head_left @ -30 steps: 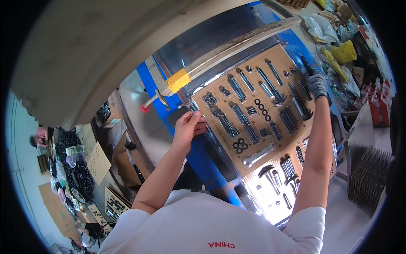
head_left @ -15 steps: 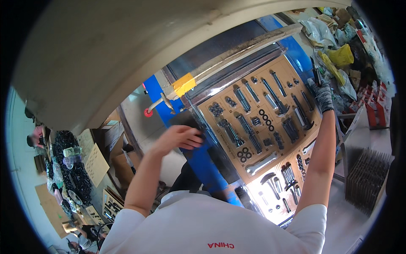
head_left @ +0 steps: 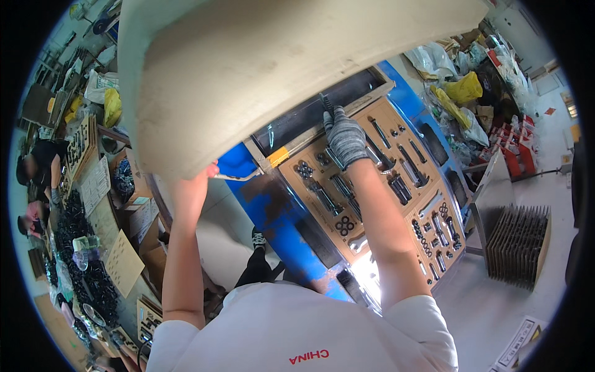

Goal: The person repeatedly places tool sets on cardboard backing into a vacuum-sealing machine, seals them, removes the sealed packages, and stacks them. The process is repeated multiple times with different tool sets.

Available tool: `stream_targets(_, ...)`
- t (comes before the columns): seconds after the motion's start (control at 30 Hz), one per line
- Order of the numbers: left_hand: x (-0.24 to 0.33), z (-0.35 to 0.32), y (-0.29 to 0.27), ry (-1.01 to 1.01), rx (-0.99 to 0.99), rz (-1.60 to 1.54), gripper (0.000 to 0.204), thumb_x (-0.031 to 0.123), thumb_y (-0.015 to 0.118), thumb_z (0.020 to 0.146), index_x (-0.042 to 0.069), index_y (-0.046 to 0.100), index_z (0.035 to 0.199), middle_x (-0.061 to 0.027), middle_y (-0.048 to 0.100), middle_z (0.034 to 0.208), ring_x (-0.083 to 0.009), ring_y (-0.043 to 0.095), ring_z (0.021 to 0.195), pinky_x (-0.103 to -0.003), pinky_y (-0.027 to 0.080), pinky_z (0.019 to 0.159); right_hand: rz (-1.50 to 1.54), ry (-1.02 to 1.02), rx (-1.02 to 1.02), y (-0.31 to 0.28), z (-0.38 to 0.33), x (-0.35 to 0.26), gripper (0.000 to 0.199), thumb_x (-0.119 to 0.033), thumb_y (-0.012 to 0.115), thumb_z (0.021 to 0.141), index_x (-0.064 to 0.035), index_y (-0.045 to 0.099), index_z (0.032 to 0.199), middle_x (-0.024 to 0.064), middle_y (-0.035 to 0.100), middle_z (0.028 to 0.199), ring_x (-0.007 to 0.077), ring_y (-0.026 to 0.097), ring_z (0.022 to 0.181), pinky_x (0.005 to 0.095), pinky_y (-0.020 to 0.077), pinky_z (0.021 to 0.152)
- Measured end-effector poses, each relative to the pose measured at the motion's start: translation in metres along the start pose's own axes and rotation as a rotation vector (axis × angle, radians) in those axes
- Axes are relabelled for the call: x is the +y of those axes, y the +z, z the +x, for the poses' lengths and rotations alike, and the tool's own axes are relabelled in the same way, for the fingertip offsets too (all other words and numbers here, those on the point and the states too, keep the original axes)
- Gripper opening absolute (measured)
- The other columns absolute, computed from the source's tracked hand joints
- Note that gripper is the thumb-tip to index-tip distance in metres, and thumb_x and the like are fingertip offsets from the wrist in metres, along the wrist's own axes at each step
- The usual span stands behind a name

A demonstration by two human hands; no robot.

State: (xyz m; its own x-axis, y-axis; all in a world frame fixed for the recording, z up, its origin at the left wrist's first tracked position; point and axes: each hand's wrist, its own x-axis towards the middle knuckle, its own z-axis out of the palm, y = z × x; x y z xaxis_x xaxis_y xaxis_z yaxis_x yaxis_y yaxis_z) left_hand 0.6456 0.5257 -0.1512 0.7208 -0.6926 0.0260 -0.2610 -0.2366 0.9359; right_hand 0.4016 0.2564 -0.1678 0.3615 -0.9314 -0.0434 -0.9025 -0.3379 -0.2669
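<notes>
Landmark: brown cardboard tool board (head_left: 378, 180) on blue machine bed (head_left: 279, 211).

Right hand (head_left: 344, 137), grey knit glove: on board's upper edge, fingers curled together around dark thin tool (head_left: 326, 104).

Left hand (head_left: 191, 191), bare: left of board, mostly hidden under cap brim (head_left: 260, 68); finger state cannot tell; thin metal rod (head_left: 238, 178) runs from it toward board's left corner.

Black sockets and bits lie in rows on board.

The gloved right hand (head_left: 344, 137) rests on the brown card of tools (head_left: 372, 186) (sockets and drivers set in rows). The bare left hand (head_left: 191, 189) reaches a thin metal lever (head_left: 238, 177) beside the blue machine frame (head_left: 273, 211).
</notes>
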Motion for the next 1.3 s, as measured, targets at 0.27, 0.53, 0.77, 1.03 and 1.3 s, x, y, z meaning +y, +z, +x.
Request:
stream_targets(0.27,-0.054,0.07,0.02,0.157,0.097,0.853,0.021,0.022,0.06,0.094,0.005,0.073,0.096,-0.0181,0.071,0.088,-0.0346,0.07,0.087,-0.044,0.055,0.079,0.155,-0.442,-0.316,-0.047,-0.024,0.002,0.044,-0.05,0.053,0.101,-0.0146,0.07,0.122,0.015,0.074,0.104,0.0292,0.072,0.095,0.042,0.0578,0.084)
stream_targets(0.53,-0.017,0.067,0.025,0.136,0.134,0.745,0.02,0.02,0.059,0.093,0.004,0.069,0.092,-0.0198,0.07,0.087,-0.0376,0.068,0.086,-0.046,0.053,0.078,-0.491,-0.861,-0.302,-0.055,-0.046,-0.028,0.033,-0.04,0.055,0.1,-0.0162,0.07,0.116,0.0107,0.072,0.105,0.0268,0.069,0.104,0.0455,0.0549,0.094)
stream_targets(0.77,-0.009,0.049,0.023,0.195,0.117,0.687,0.019,0.019,0.058,0.091,0.002,0.067,0.088,-0.0214,0.068,0.085,-0.0402,0.066,0.085,-0.048,0.052,0.077,-0.548,-0.85,-0.351,-0.045,0.001,0.018,0.032,-0.032,0.056,0.099,-0.0168,0.067,0.125,0.0127,0.072,0.115,0.0282,0.069,0.108,0.0451,0.0554,0.094)
stream_targets(1.03,0.008,0.044,0.017,0.192,0.086,0.661,0.018,0.017,0.057,0.089,0.001,0.063,0.083,-0.0231,0.066,0.084,-0.0432,0.064,0.084,-0.05,0.05,0.077,-0.437,-0.061,-0.248,-0.074,0.139,0.205,0.03,-0.027,0.06,0.099,-0.0139,0.067,0.124,0.0099,0.071,0.101,0.0196,0.063,0.084,0.0359,0.0506,0.071)
stream_targets(1.3,-0.008,0.066,0.024,0.164,0.192,0.426,0.032,0.026,0.058,0.094,0.003,0.059,0.072,-0.0204,0.064,0.074,-0.0431,0.063,0.076,-0.05,0.05,0.068,0.549,0.361,-0.348,-0.078,0.036,0.138,0.028,-0.023,0.064,0.098,-0.011,0.067,0.123,0.0072,0.071,0.087,0.011,0.057,0.06,0.0267,0.0457,0.049)
